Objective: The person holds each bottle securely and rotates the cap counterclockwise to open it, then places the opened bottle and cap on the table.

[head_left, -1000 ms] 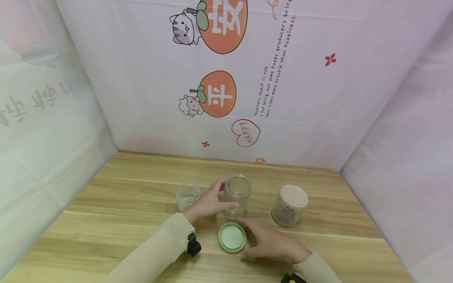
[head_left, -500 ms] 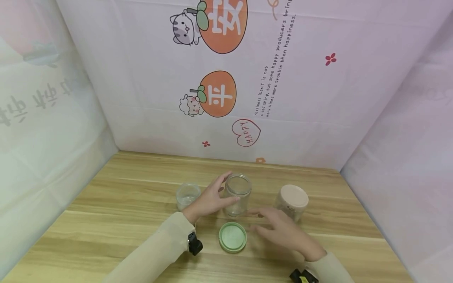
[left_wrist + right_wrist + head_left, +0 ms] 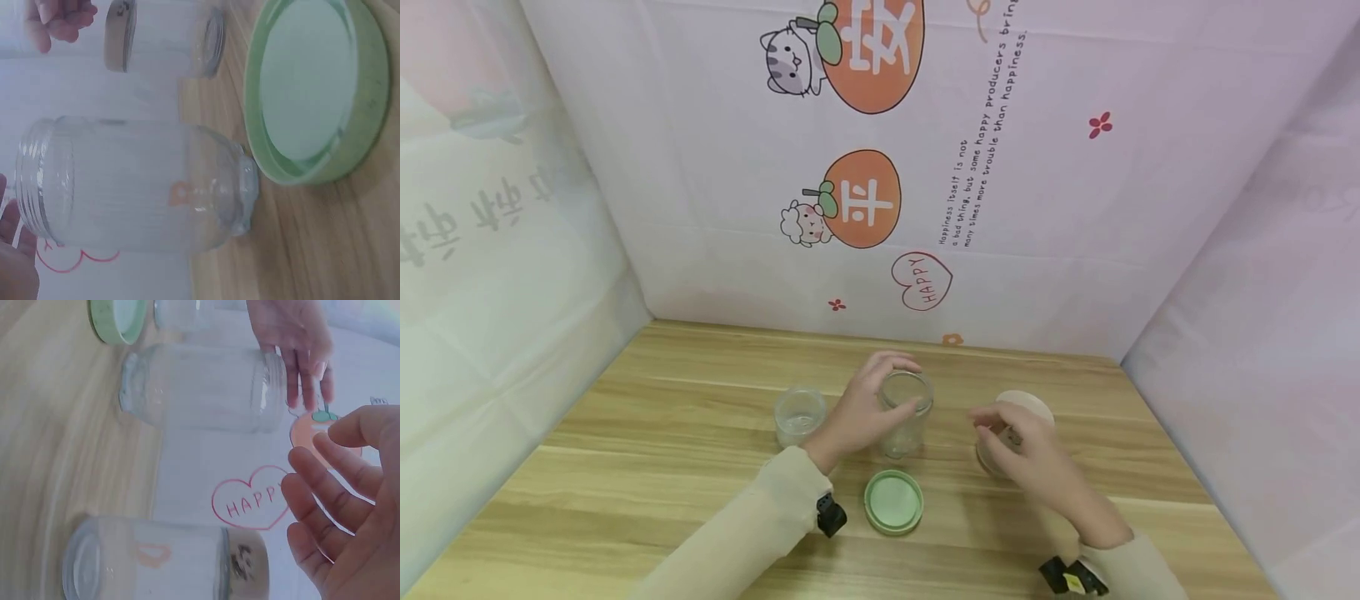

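An uncapped clear jar [image 3: 898, 437] stands upright on the wooden table. My left hand [image 3: 867, 408] is at its top, thumb and fingers spread around the threaded rim, which shows in the left wrist view on the jar [image 3: 144, 181]. My right hand [image 3: 1037, 458] hovers over a second jar with a pale beige lid [image 3: 1033, 406], partly hiding it in the head view. The right wrist view shows my right hand's loosely bent fingers [image 3: 325, 525] holding nothing, beside the lidded end of that jar [image 3: 181, 562]. A green lid [image 3: 893, 502] lies in front of the uncapped jar.
A small, low clear container [image 3: 799, 415] stands left of the uncapped jar, close to my left wrist. Printed white cloth [image 3: 1037, 292] encloses the table [image 3: 647, 467] at the back and both sides.
My left hand has risen from the uncapped jar's side to its rim. My right hand has moved right and up, from beside the green lid to over the beige-lidded jar.
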Tool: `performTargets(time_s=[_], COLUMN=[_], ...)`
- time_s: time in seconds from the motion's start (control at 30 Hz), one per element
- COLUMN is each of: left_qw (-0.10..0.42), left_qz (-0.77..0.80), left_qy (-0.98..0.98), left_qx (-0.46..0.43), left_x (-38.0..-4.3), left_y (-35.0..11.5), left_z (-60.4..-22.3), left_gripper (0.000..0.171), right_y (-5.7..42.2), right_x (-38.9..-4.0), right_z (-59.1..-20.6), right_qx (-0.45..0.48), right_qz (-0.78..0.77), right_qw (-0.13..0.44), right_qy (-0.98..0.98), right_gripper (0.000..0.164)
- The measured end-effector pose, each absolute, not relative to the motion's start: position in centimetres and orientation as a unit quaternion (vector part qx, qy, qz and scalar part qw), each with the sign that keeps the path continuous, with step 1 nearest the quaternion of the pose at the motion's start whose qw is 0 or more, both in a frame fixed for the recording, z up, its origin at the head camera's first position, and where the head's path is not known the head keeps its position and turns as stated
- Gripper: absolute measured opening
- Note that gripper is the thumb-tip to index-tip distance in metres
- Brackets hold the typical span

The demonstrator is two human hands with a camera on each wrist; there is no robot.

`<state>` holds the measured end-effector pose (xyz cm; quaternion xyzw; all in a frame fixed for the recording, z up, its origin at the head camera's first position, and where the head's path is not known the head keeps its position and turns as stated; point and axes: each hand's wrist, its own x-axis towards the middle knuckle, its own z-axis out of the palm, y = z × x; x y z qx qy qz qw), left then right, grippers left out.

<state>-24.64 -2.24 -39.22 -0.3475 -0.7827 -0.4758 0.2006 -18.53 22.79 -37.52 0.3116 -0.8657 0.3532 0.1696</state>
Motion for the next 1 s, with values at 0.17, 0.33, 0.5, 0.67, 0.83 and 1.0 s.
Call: performTargets(time_s=[0.17, 0.33, 0.5, 0.67, 0.83, 1.0], left_qw=[0.218, 0.221, 0.211, 0.159, 0.053, -0.033], left_qz=[-0.477, -0.465, -0.462, -0.47, -0.466, -0.46], left_qy=[-0.754, -0.73, -0.728, -0.738, -0.777, -0.811], left_qx=[-0.396, -0.449, -0.461, -0.457, -0.42, -0.361], left_x=[-23.8, -22.7, -22.0, -21.5, -21.3, -21.6], left_y=[-1.0, 0.2, 1.5, 2.9, 4.0, 5.0], left_z=[-38.5, -37.9, -38.2, -38.8, -39.6, -40.6], left_gripper=[0.032, 0.029, 0.03, 0.034, 0.044, 0.064], right_y=[23.7, 24.7, 25.9, 27.1, 27.8, 28.0], right_x=[-18.6, -18.6, -18.7, -19.0, -19.2, -19.4], right_z=[-37.0, -36.8, -37.0, -37.5, -38.0, -38.9], right_qx=[0.316, 0.303, 0.281, 0.269, 0.26, 0.231], right_qz=[0.345, 0.312, 0.307, 0.307, 0.3, 0.295], right_qw=[0.189, 0.221, 0.242, 0.266, 0.263, 0.235], right_qy=[-0.863, -0.873, -0.876, -0.873, -0.879, -0.897], right_gripper=[0.023, 0.024, 0.026, 0.03, 0.035, 0.039])
